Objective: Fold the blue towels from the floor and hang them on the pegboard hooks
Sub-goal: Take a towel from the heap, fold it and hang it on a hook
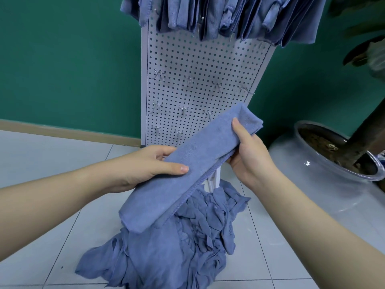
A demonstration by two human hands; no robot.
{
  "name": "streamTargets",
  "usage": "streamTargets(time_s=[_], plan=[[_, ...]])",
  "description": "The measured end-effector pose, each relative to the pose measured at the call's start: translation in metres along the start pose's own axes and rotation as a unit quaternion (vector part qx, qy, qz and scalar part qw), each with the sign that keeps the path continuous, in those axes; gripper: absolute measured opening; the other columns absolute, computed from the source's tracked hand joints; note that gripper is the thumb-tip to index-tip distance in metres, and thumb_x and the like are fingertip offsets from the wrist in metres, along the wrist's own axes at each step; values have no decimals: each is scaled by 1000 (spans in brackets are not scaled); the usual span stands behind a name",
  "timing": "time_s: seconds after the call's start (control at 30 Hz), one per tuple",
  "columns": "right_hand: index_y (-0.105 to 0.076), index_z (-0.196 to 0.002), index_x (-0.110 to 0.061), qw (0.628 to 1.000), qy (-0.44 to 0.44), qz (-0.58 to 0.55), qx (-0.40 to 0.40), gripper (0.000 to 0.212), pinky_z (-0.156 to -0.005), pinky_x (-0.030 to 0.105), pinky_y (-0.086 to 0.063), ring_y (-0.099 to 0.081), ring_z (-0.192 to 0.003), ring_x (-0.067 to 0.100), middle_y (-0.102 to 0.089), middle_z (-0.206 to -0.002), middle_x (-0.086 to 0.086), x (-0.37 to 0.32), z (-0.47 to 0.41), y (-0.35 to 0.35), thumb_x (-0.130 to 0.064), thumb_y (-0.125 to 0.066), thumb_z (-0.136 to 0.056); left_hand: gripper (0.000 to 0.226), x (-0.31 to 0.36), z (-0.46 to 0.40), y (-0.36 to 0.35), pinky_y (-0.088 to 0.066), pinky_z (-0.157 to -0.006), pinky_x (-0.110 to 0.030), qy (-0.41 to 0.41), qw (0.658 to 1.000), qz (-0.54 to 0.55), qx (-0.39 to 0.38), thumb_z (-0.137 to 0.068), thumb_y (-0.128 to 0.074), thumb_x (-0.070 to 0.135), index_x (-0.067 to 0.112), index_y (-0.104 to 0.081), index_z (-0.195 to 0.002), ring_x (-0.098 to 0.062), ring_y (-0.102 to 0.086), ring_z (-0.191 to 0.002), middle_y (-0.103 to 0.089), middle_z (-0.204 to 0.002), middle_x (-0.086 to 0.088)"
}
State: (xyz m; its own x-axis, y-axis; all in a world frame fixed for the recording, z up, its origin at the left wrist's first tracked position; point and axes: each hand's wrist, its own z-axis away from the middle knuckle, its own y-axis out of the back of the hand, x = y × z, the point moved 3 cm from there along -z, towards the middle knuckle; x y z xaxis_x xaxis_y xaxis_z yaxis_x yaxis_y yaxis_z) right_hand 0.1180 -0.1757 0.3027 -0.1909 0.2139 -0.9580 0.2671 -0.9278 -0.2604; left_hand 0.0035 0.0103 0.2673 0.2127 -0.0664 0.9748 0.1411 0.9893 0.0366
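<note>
Both hands' grip, left hand (145,163) and right hand (248,151), clenched around folded towel (187,159), long axis lower-left to upper-right.

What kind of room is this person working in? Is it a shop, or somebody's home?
Hard to say for sure; it looks like an indoor room set up as a shop-style display corner. A white pegboard stands against a green wall on a tiled floor, and a large potted plant stands beside it.

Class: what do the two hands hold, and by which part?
A folded blue towel: left hand grips its middle left edge, right hand its upper right edge.
</note>
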Motion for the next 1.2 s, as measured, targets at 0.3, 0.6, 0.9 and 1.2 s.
streamTargets(time_s=[0.3, 0.6, 0.9, 1.2], plan=[[-66, -127, -4, 996, -83, 15, 9, 31, -72, 32, -63, -75, -107, 25, -76, -118, 13, 23, -6, 11, -20, -67, -101, 50, 2, 1, 8, -54, -95, -41, 26, 999, 23, -9, -76, -70, 13, 2, -66, -125, -31, -71, -103, -72, -122, -19], [-29, -158, -41, 843, 167, 464, -214, 88, -124, 31, -26, -27, -149, -6, -32, -163, -23, 28, 23, 1, -29, -61, -76, 37, 19, 0, 14, -57, -69, -26, -39, 992, 122, -8, -68, -56, 6, 9, -74, -100, -25, -67, -80, -70, -90, -12], [-47, -151, -25, 859, 270, 410, -147, 70, -105, 22, -46, -56, -129, 0, -60, -140, -14, 34, 30, -18, -17, -66, -84, 44, 23, -3, 6, -56, -74, -30, -65, 991, 112, -31, -67, -50, 6, 15, -79, -100, -24, -68, -84, -72, -96, -11], [-73, -127, -20, 861, 284, 414, -80, 54, -93, 24, -53, -68, -99, 5, -77, -104, -13, 18, 35, -28, -20, -58, -75, 33, 20, -4, 14, -51, -82, -29, -90, 990, -45, 99, -72, -68, 26, 17, -70, -104, -12, -68, -85, -75, -94, -1]])
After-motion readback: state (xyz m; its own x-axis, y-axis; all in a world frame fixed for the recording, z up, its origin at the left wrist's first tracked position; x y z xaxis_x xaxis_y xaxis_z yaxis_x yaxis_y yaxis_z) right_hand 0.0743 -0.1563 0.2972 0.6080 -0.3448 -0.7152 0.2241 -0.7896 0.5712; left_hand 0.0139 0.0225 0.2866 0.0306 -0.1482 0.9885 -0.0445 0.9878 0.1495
